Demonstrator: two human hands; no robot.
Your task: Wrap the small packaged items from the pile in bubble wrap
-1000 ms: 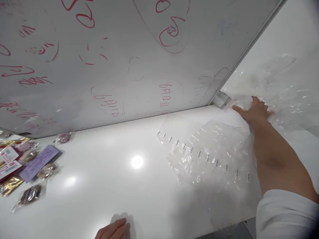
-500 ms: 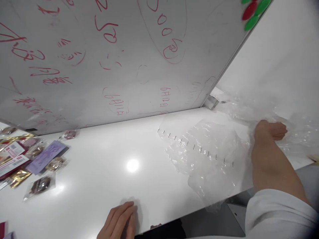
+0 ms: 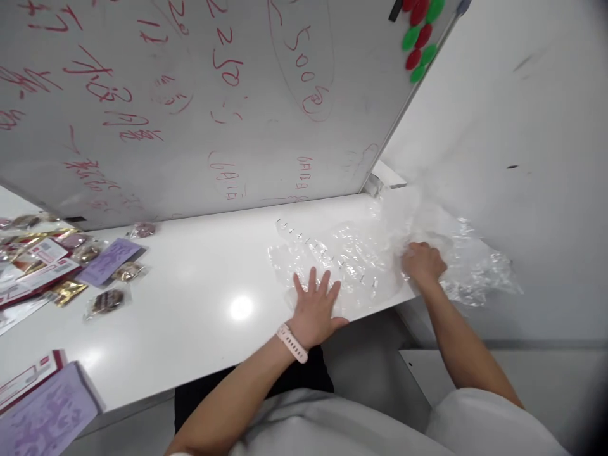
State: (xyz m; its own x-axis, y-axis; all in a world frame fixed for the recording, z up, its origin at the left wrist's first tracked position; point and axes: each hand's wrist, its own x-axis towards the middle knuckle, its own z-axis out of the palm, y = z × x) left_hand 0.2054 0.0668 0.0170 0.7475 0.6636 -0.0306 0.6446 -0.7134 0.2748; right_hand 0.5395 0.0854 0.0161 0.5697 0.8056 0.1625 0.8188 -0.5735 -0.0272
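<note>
My left hand (image 3: 316,310), with a pale pink band at its wrist, lies with fingers spread over the near left part of a clear plastic bag sheet (image 3: 351,269). A row of small dark marks runs diagonally across the crinkled sheet on the white table (image 3: 190,278). Farther right, my right hand (image 3: 424,261) has its fingers curled into the plastic. Beyond it, a bunched clear plastic part (image 3: 475,278) spreads past the table's right end. The fingertips of my right hand are partly hidden.
A whiteboard (image 3: 266,152) with red writing stands along the table's back. At left lie several wrapped snacks (image 3: 108,301), a purple packet (image 3: 111,261) and white-and-red packs (image 3: 42,278). A purple box (image 3: 52,411) sits at the near left corner. A wall (image 3: 536,190) rises at right.
My left hand has moved right and onto the plastic, its fingers now spread. My right hand has come back nearer with the plastic. The view has shifted, showing more of my body.
</note>
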